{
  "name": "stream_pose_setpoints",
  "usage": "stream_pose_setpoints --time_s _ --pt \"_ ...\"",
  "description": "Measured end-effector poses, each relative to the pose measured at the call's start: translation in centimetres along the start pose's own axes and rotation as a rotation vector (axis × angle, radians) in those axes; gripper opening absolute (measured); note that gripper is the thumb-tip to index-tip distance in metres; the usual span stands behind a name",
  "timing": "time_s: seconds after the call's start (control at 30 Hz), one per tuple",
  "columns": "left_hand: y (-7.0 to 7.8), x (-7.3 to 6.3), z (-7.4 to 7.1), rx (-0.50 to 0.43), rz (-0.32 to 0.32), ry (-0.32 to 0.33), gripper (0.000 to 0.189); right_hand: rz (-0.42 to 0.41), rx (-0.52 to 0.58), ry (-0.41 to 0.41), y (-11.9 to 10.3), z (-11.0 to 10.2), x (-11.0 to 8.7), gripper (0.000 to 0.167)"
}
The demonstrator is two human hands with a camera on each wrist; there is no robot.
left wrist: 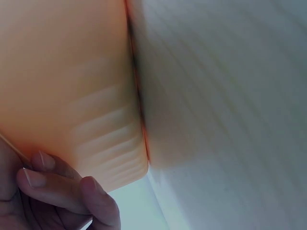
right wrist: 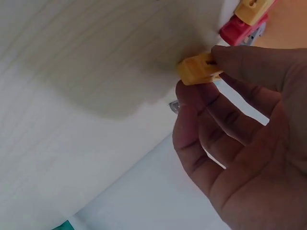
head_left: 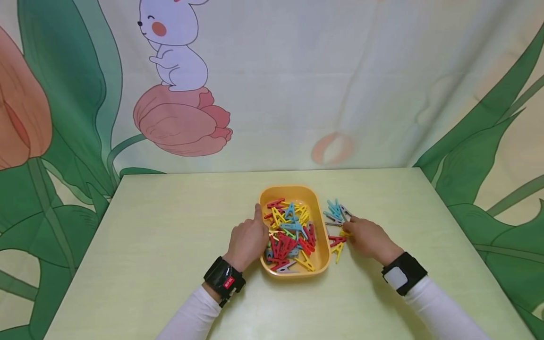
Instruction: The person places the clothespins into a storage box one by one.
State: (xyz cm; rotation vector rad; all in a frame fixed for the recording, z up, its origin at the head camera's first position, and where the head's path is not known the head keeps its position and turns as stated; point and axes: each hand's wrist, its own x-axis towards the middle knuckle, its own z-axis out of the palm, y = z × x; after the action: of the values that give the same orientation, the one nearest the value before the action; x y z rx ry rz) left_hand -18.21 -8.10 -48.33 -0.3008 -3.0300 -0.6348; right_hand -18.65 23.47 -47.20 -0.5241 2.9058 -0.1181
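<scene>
A yellow-orange plastic tray [head_left: 321,257] holds a heap of red, yellow, blue, green and grey clothespins [head_left: 286,241]. At its left rim is my left hand [head_left: 250,240], gripping the edge, index finger stretched along the side. In the left wrist view its other fingers [left wrist: 57,184] curl close to the tray's outer wall [left wrist: 100,115]; the thumb is hidden there. To the tray's right, my right hand [head_left: 369,239] pinches a yellow clothespin [right wrist: 197,69] between thumb and index finger, close over the table. Blue and grey clothespins [head_left: 335,211] lie just beyond that hand.
More clothespins, a red one [head_left: 337,240] and a yellow one [head_left: 338,251], lie between the tray and my right hand. The pale wood-patterned table [head_left: 170,245] ends at the back against a printed curtain [head_left: 276,94] with a rabbit and tulips.
</scene>
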Motion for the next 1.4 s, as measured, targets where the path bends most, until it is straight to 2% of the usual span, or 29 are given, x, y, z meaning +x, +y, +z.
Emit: stream_pose_setpoints --time_s 0.07,0.2,0.3,0.4,0.63,0.93,1.17,1.4 --pt "0.0 0.0 -0.1 -0.001 -0.001 -0.001 0.06 0.001 0.004 0.035 0.0 -0.5 0.1 0.021" --pt "0.0 0.0 -0.1 -0.006 -0.009 -0.001 0.06 -0.006 0.078 0.143 -0.9 -2.2 0.3 0.027" --pt "-0.1 0.0 -0.1 -0.01 -0.013 -0.001 0.06 -0.036 0.131 0.205 -2.3 -3.8 0.5 0.033" --pt "0.0 0.0 -0.1 -0.017 -0.014 -0.009 0.06 -0.08 0.149 0.231 -4.0 -5.1 0.5 0.036" --pt "0.0 0.0 0.0 -0.02 -0.012 -0.012 0.06 -0.144 0.186 0.229 -7.7 -6.5 1.0 0.046" --pt "0.0 -0.1 0.1 -0.018 -0.02 -0.02 0.061 -0.24 0.153 0.174 -10.3 -5.7 2.3 0.046" --pt "0.2 -0.1 0.1 -0.015 -0.004 -0.008 0.061 -0.265 0.12 0.13 -10.4 -5.1 2.5 0.069" --pt "0.0 0.0 0.0 -0.007 -0.006 -0.009 0.061 -0.205 0.159 0.136 -9.3 -6.0 2.1 0.065"
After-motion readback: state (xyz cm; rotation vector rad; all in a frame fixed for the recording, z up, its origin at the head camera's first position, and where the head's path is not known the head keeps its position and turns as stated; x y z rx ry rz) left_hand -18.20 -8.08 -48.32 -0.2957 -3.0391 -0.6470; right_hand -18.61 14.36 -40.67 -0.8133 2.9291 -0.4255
